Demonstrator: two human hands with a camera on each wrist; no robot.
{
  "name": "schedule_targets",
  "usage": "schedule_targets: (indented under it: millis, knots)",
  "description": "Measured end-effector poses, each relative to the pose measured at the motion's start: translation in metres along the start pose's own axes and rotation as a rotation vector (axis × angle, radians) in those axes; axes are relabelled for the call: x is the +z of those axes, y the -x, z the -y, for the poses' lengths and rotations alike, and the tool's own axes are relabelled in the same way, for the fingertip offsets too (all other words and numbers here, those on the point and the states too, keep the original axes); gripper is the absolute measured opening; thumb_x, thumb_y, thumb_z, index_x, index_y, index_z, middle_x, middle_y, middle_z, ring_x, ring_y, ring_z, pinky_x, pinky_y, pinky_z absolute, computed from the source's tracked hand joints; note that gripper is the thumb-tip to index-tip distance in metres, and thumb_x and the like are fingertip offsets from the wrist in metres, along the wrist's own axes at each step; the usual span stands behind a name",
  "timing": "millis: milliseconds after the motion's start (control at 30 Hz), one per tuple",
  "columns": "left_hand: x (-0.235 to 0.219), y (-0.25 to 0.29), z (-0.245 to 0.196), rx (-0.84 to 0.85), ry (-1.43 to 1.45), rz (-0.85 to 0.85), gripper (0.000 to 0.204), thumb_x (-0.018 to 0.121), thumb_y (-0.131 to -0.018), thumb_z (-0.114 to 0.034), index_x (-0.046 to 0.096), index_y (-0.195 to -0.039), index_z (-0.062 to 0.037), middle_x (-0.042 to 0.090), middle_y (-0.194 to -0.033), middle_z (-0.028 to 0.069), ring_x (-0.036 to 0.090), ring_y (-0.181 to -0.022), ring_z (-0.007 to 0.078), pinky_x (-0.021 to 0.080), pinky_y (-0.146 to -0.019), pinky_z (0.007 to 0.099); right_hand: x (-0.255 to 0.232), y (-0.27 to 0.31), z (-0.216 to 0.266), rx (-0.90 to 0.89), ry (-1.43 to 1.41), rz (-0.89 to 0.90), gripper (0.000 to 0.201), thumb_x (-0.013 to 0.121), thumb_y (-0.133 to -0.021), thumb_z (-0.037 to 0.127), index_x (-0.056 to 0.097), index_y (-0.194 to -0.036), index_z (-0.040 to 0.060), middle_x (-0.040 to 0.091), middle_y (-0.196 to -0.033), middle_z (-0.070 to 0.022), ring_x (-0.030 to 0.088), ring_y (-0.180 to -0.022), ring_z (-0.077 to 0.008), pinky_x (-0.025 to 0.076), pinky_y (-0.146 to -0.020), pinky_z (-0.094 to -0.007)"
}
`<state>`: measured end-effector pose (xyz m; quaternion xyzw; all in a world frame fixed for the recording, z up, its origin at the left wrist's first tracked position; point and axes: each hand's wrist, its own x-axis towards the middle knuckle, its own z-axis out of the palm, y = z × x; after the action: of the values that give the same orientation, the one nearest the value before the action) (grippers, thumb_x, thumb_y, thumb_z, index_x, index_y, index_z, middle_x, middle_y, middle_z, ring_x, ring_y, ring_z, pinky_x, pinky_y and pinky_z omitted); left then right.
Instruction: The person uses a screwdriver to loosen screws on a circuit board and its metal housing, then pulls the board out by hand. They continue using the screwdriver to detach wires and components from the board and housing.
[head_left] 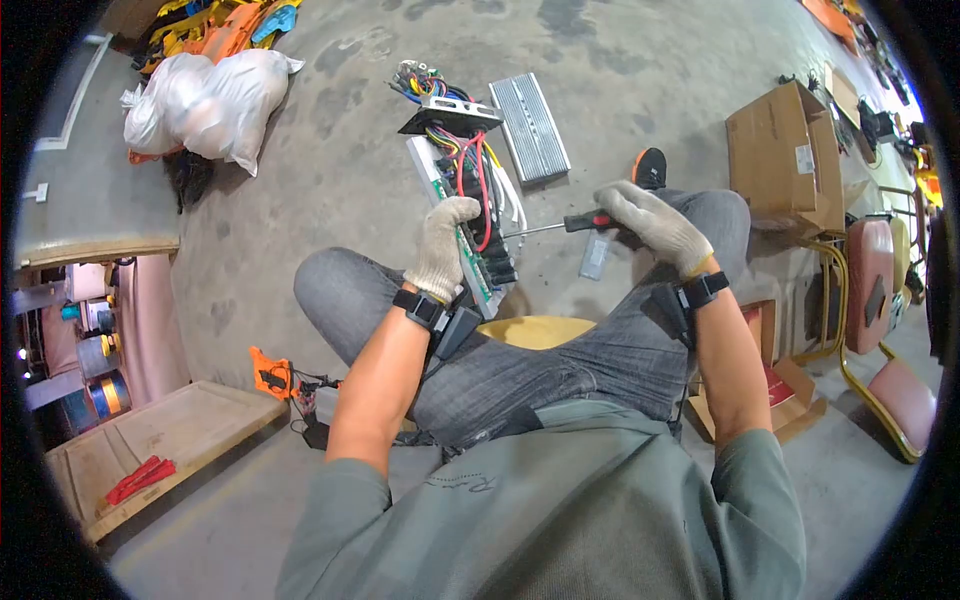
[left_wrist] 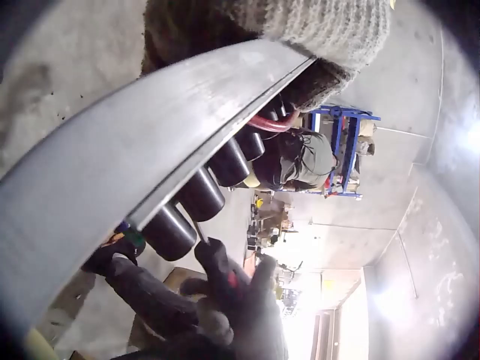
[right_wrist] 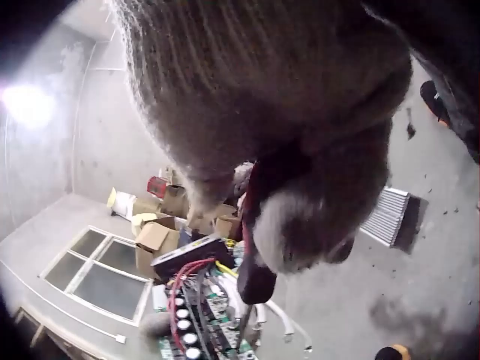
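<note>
My gloved left hand (head_left: 440, 245) grips a green circuit board (right_wrist: 217, 307) by its long side, where a flat silver metal plate (left_wrist: 150, 112) runs. Black cylindrical capacitors (left_wrist: 202, 193) stand in a row along the board. Red wires (head_left: 484, 210) and white ones loop from it to a black end panel (head_left: 452, 117), which has a bundle of coloured wires beyond it. In my gloved right hand (head_left: 655, 225) is a screwdriver (head_left: 583, 222) with a black and red handle. Its shaft points left, the tip in among the parts near the capacitors.
On the concrete floor ahead lies a ribbed silver casing (head_left: 530, 128); a small flat grey piece (head_left: 594, 257) lies between the legs. A cardboard box (head_left: 775, 150) and chair (head_left: 868, 285) stand right. White plastic bags (head_left: 205, 105) sit far left, a wooden panel (head_left: 215, 415) near left.
</note>
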<state>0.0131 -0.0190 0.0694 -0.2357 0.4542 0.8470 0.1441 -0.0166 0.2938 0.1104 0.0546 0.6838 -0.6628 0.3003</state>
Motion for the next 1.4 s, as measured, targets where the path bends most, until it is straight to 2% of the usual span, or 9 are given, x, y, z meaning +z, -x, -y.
schedule_targets:
  millis: [100, 167, 333, 500, 667, 900, 1100, 1233, 1400]
  knots:
    - [-0.002, 0.0, 0.001, 0.065, -0.127, -0.046, 0.018, 0.062, -0.088, -0.017, 0.068, -0.098, -0.0033, 0.071, -0.086, 0.0111, 0.072, -0.072, 0.0253, 0.063, -0.069, 0.0411, -0.014, -0.006, -0.003, 0.285, 0.254, 0.13, 0.038, 0.063, -0.103, 0.035, 0.066, -0.123, 0.0021, 0.062, -0.096, -0.0017, 0.056, -0.078, -0.0089, 0.046, -0.067, -0.024]
    - [-0.012, -0.009, 0.007, -0.006, 0.002, 0.029, 0.018, 0.061, -0.088, -0.017, 0.068, -0.099, -0.0033, 0.072, -0.086, 0.0118, 0.071, -0.072, 0.0268, 0.063, -0.069, 0.0417, -0.015, -0.009, -0.013, -0.147, 0.308, 0.095, 0.039, 0.064, -0.101, 0.035, 0.069, -0.123, 0.0034, 0.061, -0.092, -0.0009, 0.057, -0.082, -0.0089, 0.048, -0.07, -0.0263]
    - [-0.006, -0.003, 0.003, 0.027, -0.022, -0.01, 0.022, 0.063, -0.086, -0.019, 0.068, -0.099, -0.0027, 0.072, -0.087, 0.0132, 0.072, -0.072, 0.0277, 0.064, -0.07, 0.0432, -0.009, -0.012, -0.021, -0.204, 0.167, 0.023, 0.039, 0.062, -0.102, 0.035, 0.069, -0.122, 0.0024, 0.062, -0.092, -0.0013, 0.056, -0.081, -0.0086, 0.048, -0.07, -0.0265]
    - [-0.013, -0.008, 0.005, -0.009, -0.055, 0.026, 0.022, 0.06, -0.088, -0.018, 0.067, -0.101, -0.0017, 0.072, -0.088, 0.0132, 0.072, -0.073, 0.0278, 0.064, -0.071, 0.0434, -0.016, -0.01, -0.002, 0.284, 0.258, 0.171, 0.036, 0.059, -0.102, 0.031, 0.067, -0.12, 0.001, 0.062, -0.097, -0.0004, 0.058, -0.082, -0.0082, 0.05, -0.069, -0.0274]
    - [0.012, 0.009, -0.009, -0.037, -0.052, 0.018, 0.023, 0.06, -0.087, -0.016, 0.067, -0.103, -0.0017, 0.072, -0.089, 0.0112, 0.072, -0.075, 0.0252, 0.064, -0.075, 0.0398, -0.014, -0.014, -0.018, -0.238, 0.219, 0.093, 0.035, 0.065, -0.099, 0.027, 0.066, -0.123, 0.0008, 0.062, -0.105, -0.0045, 0.059, -0.094, -0.0093, 0.052, -0.078, -0.024]
    - [-0.004, 0.0, -0.002, -0.044, -0.055, 0.012, 0.019, 0.062, -0.086, -0.015, 0.069, -0.098, -0.0032, 0.072, -0.086, 0.0105, 0.072, -0.071, 0.0257, 0.063, -0.07, 0.0406, -0.017, -0.012, -0.007, 0.23, 0.23, 0.165, 0.05, 0.061, -0.103, 0.045, 0.067, -0.126, 0.0004, 0.065, -0.104, -0.0049, 0.06, -0.095, -0.0119, 0.052, -0.077, -0.0269]
    - [0.004, 0.002, -0.002, 0.014, -0.046, -0.031, 0.019, 0.062, -0.086, -0.014, 0.069, -0.098, -0.0021, 0.072, -0.088, 0.0113, 0.072, -0.075, 0.0262, 0.063, -0.075, 0.0401, -0.009, -0.011, -0.019, -0.182, -0.026, 0.094, 0.041, 0.063, -0.1, 0.036, 0.068, -0.125, 0.0031, 0.068, -0.105, -0.0032, 0.06, -0.097, -0.0108, 0.052, -0.081, -0.0268]
    - [-0.004, -0.005, -0.001, 0.006, -0.011, 0.012, 0.019, 0.061, -0.086, -0.014, 0.068, -0.099, -0.0018, 0.073, -0.09, 0.0121, 0.072, -0.076, 0.0266, 0.063, -0.076, 0.041, -0.007, -0.007, -0.004, 0.142, 0.15, 0.045, 0.046, 0.052, -0.105, 0.042, 0.068, -0.122, 0.0021, 0.068, -0.097, -0.0032, 0.062, -0.085, -0.0112, 0.053, -0.075, -0.0267]
    - [-0.004, -0.005, 0.002, 0.055, -0.061, -0.05, 0.016, 0.062, -0.086, -0.012, 0.067, -0.098, -0.0032, 0.073, -0.09, 0.0118, 0.073, -0.078, 0.0262, 0.064, -0.076, 0.0419, -0.009, -0.014, -0.011, -0.011, 0.179, 0.017, 0.046, 0.055, -0.102, 0.037, 0.067, -0.126, -0.0005, 0.069, -0.099, -0.0056, 0.063, -0.08, -0.0099, 0.052, -0.069, -0.024]
